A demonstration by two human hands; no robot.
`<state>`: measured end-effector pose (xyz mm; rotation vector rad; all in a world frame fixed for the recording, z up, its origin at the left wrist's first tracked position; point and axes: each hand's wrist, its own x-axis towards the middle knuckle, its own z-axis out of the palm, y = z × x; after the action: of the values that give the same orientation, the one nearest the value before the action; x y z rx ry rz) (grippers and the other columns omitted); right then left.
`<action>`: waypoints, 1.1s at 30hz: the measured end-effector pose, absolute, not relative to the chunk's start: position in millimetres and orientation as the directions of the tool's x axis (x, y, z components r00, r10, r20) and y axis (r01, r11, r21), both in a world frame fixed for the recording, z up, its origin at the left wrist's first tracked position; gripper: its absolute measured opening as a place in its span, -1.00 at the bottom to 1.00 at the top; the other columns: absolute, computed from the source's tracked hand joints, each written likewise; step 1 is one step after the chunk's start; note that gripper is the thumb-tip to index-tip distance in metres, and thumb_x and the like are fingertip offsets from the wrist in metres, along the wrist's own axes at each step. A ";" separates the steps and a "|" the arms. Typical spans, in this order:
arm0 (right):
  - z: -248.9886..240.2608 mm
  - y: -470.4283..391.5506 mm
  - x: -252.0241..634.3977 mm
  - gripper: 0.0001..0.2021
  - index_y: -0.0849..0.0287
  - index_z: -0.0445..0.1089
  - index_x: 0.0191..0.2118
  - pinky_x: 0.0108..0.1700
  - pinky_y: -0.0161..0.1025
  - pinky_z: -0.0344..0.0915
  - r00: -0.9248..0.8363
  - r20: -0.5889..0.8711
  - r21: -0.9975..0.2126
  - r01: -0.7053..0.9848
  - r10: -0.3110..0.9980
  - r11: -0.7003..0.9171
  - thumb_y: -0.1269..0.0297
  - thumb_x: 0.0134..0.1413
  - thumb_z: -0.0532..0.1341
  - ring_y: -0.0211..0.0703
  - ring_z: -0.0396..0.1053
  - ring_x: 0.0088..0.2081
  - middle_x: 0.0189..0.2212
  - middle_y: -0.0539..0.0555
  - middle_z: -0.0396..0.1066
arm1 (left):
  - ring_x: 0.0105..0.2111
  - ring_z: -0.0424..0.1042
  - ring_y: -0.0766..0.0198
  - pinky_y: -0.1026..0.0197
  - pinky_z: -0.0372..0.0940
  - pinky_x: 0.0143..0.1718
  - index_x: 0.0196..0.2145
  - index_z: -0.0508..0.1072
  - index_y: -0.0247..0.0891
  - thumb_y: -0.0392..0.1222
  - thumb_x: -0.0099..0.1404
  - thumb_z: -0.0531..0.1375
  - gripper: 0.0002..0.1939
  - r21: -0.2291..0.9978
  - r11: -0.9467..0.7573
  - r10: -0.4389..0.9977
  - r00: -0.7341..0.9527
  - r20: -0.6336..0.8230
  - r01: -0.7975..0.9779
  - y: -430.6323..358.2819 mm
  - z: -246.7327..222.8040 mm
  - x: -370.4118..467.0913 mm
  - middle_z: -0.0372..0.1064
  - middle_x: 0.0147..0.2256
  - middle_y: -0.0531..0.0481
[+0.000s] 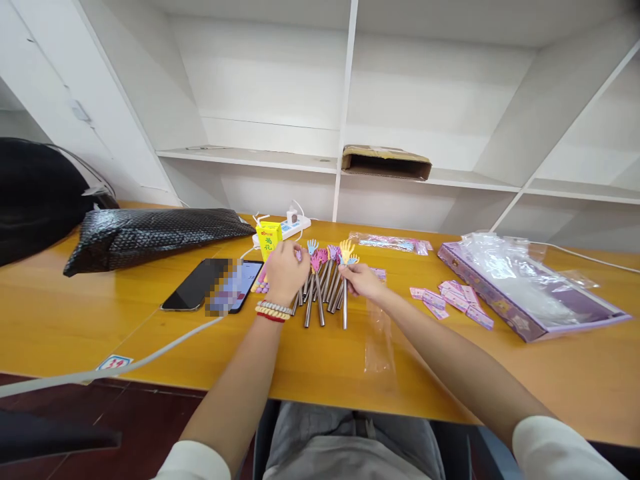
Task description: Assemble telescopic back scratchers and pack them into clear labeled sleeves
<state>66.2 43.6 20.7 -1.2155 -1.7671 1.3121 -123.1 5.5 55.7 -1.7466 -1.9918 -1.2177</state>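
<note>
Several metal rods with small coloured hand-shaped heads (320, 258) lie in a pile at the middle of the table. My right hand (364, 280) grips a rod with a yellow hand-shaped head (347, 251), its metal shaft pointing toward me. At the pile's left side is my left hand (289, 267), its fingers bent over the heads; what they hold, if anything, is hidden. Pink and purple handle ends (262, 286) show beside my left wrist. A clear plastic sleeve (379, 343) lies flat below my right hand.
Two phones (193, 285) and a black bubble-wrap parcel (160, 235) lie left. A yellow carton (269, 240) stands before a power strip (296, 227). Packaged items (387, 243) lie behind. To the right are purple cards (457, 295) and a box (525, 323) holding clear bags. A white cable crosses left.
</note>
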 end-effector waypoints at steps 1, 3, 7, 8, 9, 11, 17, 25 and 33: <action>19.4 48.5 57.8 -0.55 0.20 0.16 -0.59 -0.70 -0.38 0.04 -0.398 -0.069 -0.929 0.360 0.915 0.087 -0.12 0.01 0.10 -0.33 0.13 -0.77 -0.80 -0.03 0.19 | -0.25 0.34 0.19 0.18 0.19 -0.23 -0.31 0.35 -0.27 -0.16 0.23 0.02 -0.82 0.414 -0.113 0.755 -0.192 0.627 0.903 8.3 56.1 -116.2 0.35 -0.29 -0.09; 16.6 57.5 43.5 -0.58 0.20 0.15 -0.63 -0.70 -0.36 0.05 -0.403 -0.100 -0.899 0.429 0.910 0.091 -0.03 0.02 0.12 -0.32 0.13 -0.78 -0.80 -0.01 0.21 | -0.26 0.34 0.20 0.18 0.20 -0.26 -0.29 0.35 -0.26 -0.20 0.23 0.02 -0.84 0.392 -0.194 0.832 -0.061 0.552 0.899 15.5 53.9 -104.6 0.35 -0.28 -0.09; 12.1 70.5 26.9 -0.67 0.21 0.17 -0.67 -0.68 -0.37 0.06 -0.386 -0.108 -0.892 0.445 0.916 0.082 0.19 -0.01 0.15 -0.33 0.14 -0.77 -0.80 0.01 0.21 | -0.19 0.32 0.13 0.13 0.20 -0.19 -0.26 0.35 -0.26 -0.21 0.25 -0.01 -0.81 0.318 -0.228 0.861 0.038 0.507 0.920 27.3 38.6 -93.3 0.33 -0.23 -0.14; 11.7 72.3 25.1 -0.71 0.22 0.19 -0.66 -0.68 -0.38 0.06 -0.384 -0.107 -0.897 0.436 0.917 0.077 0.23 -0.02 0.15 -0.33 0.15 -0.76 -0.80 0.01 0.21 | -0.17 0.31 0.12 0.12 0.19 -0.15 -0.24 0.35 -0.27 -0.20 0.27 -0.03 -0.79 0.302 -0.235 0.851 0.046 0.523 0.924 28.1 34.0 -92.4 0.32 -0.22 -0.16; 11.5 73.6 24.2 -0.75 0.22 0.22 -0.63 -0.68 -0.38 0.06 -0.385 -0.107 -0.901 0.427 0.917 0.073 0.26 -0.03 0.15 -0.32 0.16 -0.75 -0.80 0.00 0.22 | -0.15 0.30 0.11 0.10 0.18 -0.12 -0.23 0.35 -0.28 -0.18 0.29 -0.06 -0.76 0.291 -0.241 0.842 0.050 0.536 0.926 28.0 29.6 -92.0 0.32 -0.21 -0.17; 11.9 75.5 25.2 -0.85 0.24 0.30 -0.52 -0.68 -0.39 0.05 -0.395 -0.110 -0.911 0.406 0.912 0.066 0.31 -0.02 0.13 -0.30 0.18 -0.73 -0.78 -0.01 0.24 | -0.12 0.28 0.10 0.08 0.16 -0.07 -0.18 0.35 -0.29 -0.13 0.32 -0.10 -0.70 0.275 -0.255 0.833 0.066 0.550 0.927 25.6 22.5 -91.7 0.31 -0.19 -0.18; 12.3 97.9 64.2 -0.77 0.26 0.32 -0.20 -0.55 -0.38 0.20 -0.341 0.073 -0.958 0.237 0.937 0.160 0.29 -0.02 0.18 -0.36 0.26 -0.62 -0.45 0.05 0.41 | -0.02 0.23 0.04 0.01 0.14 -0.02 -0.04 0.32 -0.28 -0.03 0.31 -0.09 -0.60 0.215 -0.299 0.862 0.166 0.479 0.930 16.5 9.8 -89.4 0.27 -0.06 -0.21; 16.0 169.6 173.1 -0.57 0.27 0.28 0.02 0.04 -0.13 0.14 -0.209 0.199 -0.279 0.925 0.957 0.259 0.51 -0.05 0.11 0.02 0.19 0.05 0.02 0.26 0.25 | 0.02 0.20 -0.02 -0.03 0.09 0.04 -0.06 0.33 -0.29 -0.04 0.26 0.00 -0.62 0.132 -0.267 0.860 0.174 0.480 0.955 18.1 1.0 -87.3 0.23 -0.02 -0.26; 6.8 205.1 199.4 -0.49 0.24 0.25 0.07 0.00 -0.06 0.12 -0.211 0.026 0.006 0.977 0.977 0.211 0.56 -0.08 0.08 0.05 0.24 -0.01 -0.03 0.27 0.29 | -0.02 0.21 0.04 -0.01 0.13 -0.01 -0.12 0.32 -0.29 -0.08 0.27 0.00 -0.70 0.149 -0.285 0.810 0.155 0.566 0.947 13.2 4.0 -88.2 0.22 -0.08 -0.23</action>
<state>199.4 205.1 6.8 -1.9623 -2.4315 -0.0332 -88.2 13.2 4.0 -2.1903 -1.7100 -0.8243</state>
